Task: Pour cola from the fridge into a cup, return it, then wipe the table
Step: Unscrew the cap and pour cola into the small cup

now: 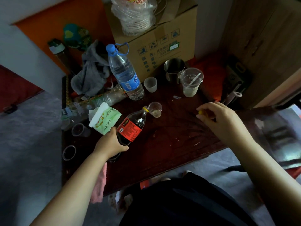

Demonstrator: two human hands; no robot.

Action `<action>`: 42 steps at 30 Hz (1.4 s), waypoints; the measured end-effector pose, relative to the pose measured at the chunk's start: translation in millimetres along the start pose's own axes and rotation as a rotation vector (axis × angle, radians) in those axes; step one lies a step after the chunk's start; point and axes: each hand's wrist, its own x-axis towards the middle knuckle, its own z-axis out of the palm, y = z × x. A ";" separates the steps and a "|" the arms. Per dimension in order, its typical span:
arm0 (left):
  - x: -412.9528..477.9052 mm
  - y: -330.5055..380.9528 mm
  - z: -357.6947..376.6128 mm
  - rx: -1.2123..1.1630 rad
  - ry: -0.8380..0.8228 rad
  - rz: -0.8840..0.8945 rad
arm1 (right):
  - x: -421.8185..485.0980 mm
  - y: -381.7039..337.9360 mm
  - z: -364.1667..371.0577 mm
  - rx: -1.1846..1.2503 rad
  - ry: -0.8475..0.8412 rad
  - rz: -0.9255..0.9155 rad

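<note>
Left hand (112, 141) tips cola bottle (131, 128) into cup (155, 110).

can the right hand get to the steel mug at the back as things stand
Probably yes, but not freely: the right hand is pinching the yellow cap, and the lidded plastic cup stands close beside the steel mug.

The light is dim, and a dark reddish wooden bench (171, 144) with a scuffed, scratched top stands on a grey floor (29, 136). Behind it an orange wall panel (65, 18) sits between pale walls, with a large cardboard box (162, 46) in front. A brown wooden cabinet (263, 38) stands at the right.
</note>
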 end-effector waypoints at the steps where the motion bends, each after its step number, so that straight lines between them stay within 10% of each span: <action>1: -0.4 0.6 -0.1 -0.001 0.002 0.001 | -0.3 0.0 0.0 0.003 -0.001 0.000; 42: 8.1 10.3 -5.0 0.009 -0.036 0.019 | 0.6 3.7 2.1 -0.003 0.036 -0.004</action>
